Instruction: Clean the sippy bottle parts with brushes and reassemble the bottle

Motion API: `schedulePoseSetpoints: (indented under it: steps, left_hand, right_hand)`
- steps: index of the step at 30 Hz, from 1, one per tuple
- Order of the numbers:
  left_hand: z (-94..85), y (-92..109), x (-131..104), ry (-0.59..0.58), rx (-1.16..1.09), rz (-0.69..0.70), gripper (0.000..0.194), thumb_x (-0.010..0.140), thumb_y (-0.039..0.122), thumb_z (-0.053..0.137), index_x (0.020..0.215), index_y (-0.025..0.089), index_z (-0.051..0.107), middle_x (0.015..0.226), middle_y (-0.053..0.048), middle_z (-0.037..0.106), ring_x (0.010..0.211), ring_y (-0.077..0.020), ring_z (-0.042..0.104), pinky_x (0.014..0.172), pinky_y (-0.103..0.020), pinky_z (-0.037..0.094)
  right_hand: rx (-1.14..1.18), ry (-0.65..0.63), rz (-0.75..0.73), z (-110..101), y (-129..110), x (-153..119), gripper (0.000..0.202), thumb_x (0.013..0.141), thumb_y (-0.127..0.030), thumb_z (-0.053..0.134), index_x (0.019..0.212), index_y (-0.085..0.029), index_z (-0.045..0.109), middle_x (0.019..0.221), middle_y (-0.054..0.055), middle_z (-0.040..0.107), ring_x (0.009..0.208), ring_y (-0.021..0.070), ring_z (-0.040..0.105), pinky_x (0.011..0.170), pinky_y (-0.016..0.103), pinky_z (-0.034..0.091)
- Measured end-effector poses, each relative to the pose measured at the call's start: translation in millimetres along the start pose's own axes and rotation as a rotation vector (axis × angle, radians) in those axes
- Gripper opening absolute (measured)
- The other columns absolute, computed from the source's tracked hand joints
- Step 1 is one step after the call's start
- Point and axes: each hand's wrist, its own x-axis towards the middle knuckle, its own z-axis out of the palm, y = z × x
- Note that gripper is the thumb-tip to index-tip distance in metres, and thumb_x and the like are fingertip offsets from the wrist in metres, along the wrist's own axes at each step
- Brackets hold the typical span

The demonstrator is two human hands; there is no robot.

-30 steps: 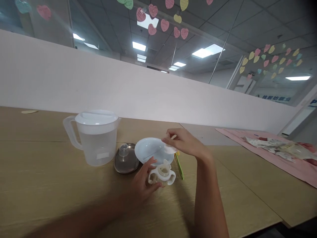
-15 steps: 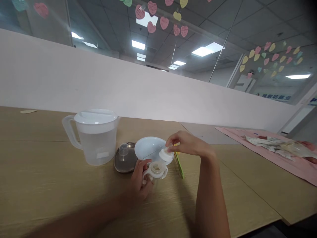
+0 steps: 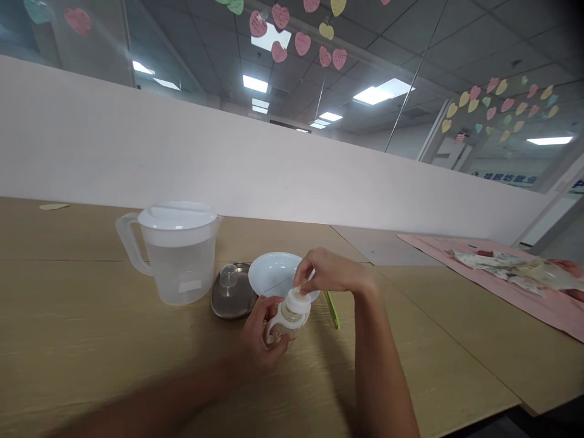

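Observation:
My left hand (image 3: pixel 264 334) is wrapped round a clear baby bottle (image 3: pixel 288 325) with white side handles, held tilted above the table. At its mouth sits a white collar with a clear nipple (image 3: pixel 297 299). The fingertips of my right hand (image 3: pixel 317 271) pinch the nipple from above. Whether the collar is threaded on, I cannot tell. Behind the bottle stands a white bowl (image 3: pixel 269 267), partly covered by my hands. To the left, a clear dome cap (image 3: pixel 229 275) rests on a metal tray (image 3: pixel 230 307).
A lidded plastic pitcher (image 3: pixel 182 261) of clear liquid stands left of the tray. A green-handled tool (image 3: pixel 332 311) lies right of the bowl, its far end hidden. Farther right, a pink mat (image 3: pixel 515 295) bears cloth and a doll-like figure. A white wall (image 3: pixel 274 182) runs behind the table.
My right hand has moved left and down, bringing the nipple and collar onto the bottle's mouth. My left hand has tilted the bottle and shifted slightly right.

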Motion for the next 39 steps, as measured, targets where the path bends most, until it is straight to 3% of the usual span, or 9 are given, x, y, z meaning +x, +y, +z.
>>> schedulePoseSetpoints:
  steps: [5, 10, 13, 16, 21, 25, 28, 34, 39]
  left_hand:
    - [-2.1, 1.7, 1.3, -0.045, -0.068, -0.113, 0.049, 0.069, 0.022, 0.063, 0.112, 0.02, 0.041, 0.094, -0.005, 0.051, 0.082, -0.0175, 0.053, 0.065, -0.026, 0.047]
    - [-1.2, -1.6, 1.1, -0.055, -0.087, -0.222, 0.051, 0.069, 0.026, 0.066, 0.114, 0.021, 0.042, 0.099, -0.005, 0.056, 0.085, -0.0195, 0.056, 0.062, -0.027, 0.05]
    - [-1.8, 1.3, 2.0, -0.066, -0.067, -0.234, 0.049, 0.069, 0.027, 0.065, 0.112, 0.02, 0.043, 0.097, -0.005, 0.056, 0.085, -0.0198, 0.057, 0.064, -0.029, 0.051]
    - [-3.6, 6.6, 3.5, -0.113, -0.065, -0.195, 0.045, 0.071, 0.026, 0.063, 0.111, 0.02, 0.043, 0.098, -0.005, 0.056, 0.087, -0.0203, 0.057, 0.068, -0.031, 0.051]
    - [-4.7, 8.4, 5.1, -0.124, -0.071, -0.185, 0.048, 0.07, 0.025, 0.064, 0.112, 0.02, 0.042, 0.101, -0.006, 0.057, 0.087, -0.0202, 0.058, 0.069, -0.03, 0.05]
    - [-3.4, 4.8, 4.9, -0.126, -0.089, -0.185, 0.048, 0.069, 0.024, 0.064, 0.112, 0.021, 0.043, 0.102, -0.006, 0.058, 0.088, -0.0206, 0.059, 0.066, -0.029, 0.05]
    - [-2.9, 3.3, 4.3, -0.131, -0.088, -0.182, 0.049, 0.07, 0.025, 0.064, 0.114, 0.021, 0.043, 0.104, -0.006, 0.058, 0.089, -0.0211, 0.059, 0.067, -0.029, 0.051]
    - [-2.1, 2.9, 2.8, -0.131, -0.084, -0.234, 0.053, 0.068, 0.023, 0.064, 0.117, 0.021, 0.043, 0.104, -0.006, 0.058, 0.09, -0.0209, 0.058, 0.065, -0.029, 0.051]
    - [-2.7, 1.3, 2.8, -0.153, -0.099, -0.241, 0.054, 0.069, 0.023, 0.063, 0.119, 0.02, 0.042, 0.106, -0.008, 0.057, 0.093, -0.0215, 0.057, 0.068, -0.029, 0.051]
  right_hand:
    - [-0.004, -0.044, 0.055, 8.9, -13.3, 5.6, 0.007, 0.065, -0.021, 0.067, 0.069, -0.015, 0.068, 0.064, 0.001, 0.065, 0.053, 0.0109, 0.056, 0.045, 0.018, 0.039]
    - [0.0, -0.057, 0.144, 18.2, -22.2, 11.0, 0.027, 0.068, -0.04, 0.067, 0.07, -0.014, 0.063, 0.048, 0.0, 0.057, 0.041, 0.0114, 0.053, 0.039, 0.019, 0.039]
    - [-0.044, 0.013, 0.17, 17.1, -21.8, 7.9, 0.032, 0.067, -0.046, 0.068, 0.068, -0.015, 0.06, 0.05, 0.0, 0.056, 0.041, 0.0109, 0.051, 0.038, 0.019, 0.036]
    - [-0.122, 0.09, 0.134, 13.5, -20.1, 3.0, 0.024, 0.066, -0.038, 0.069, 0.065, -0.016, 0.058, 0.061, 0.0, 0.06, 0.048, 0.0097, 0.052, 0.041, 0.019, 0.033]
    - [-0.146, 0.051, 0.02, 13.0, -16.2, 2.6, 0.005, 0.066, -0.015, 0.064, 0.069, -0.016, 0.061, 0.07, 0.0, 0.061, 0.06, 0.0101, 0.053, 0.05, 0.019, 0.035]
    - [-0.084, 0.006, -0.125, 15.1, -10.6, 5.7, 0.027, 0.062, -0.003, 0.059, 0.085, -0.018, 0.062, 0.075, -0.001, 0.062, 0.068, 0.0109, 0.056, 0.057, 0.018, 0.038]
    - [-0.045, -0.025, -0.15, 15.0, -8.5, 6.1, 0.034, 0.062, 0.0, 0.056, 0.09, -0.018, 0.061, 0.074, -0.002, 0.063, 0.067, 0.011, 0.056, 0.057, 0.019, 0.038]
    - [-0.052, -0.001, 0.02, 15.1, -14.4, 5.8, 0.037, 0.064, -0.02, 0.069, 0.1, -0.018, 0.058, 0.07, -0.001, 0.063, 0.055, 0.0112, 0.057, 0.049, 0.02, 0.04]
    - [0.015, -0.032, 0.199, 21.3, -18.4, 10.6, 0.032, 0.076, -0.02, 0.057, 0.107, -0.014, 0.052, 0.046, -0.004, 0.052, 0.038, 0.0125, 0.052, 0.04, 0.021, 0.04]
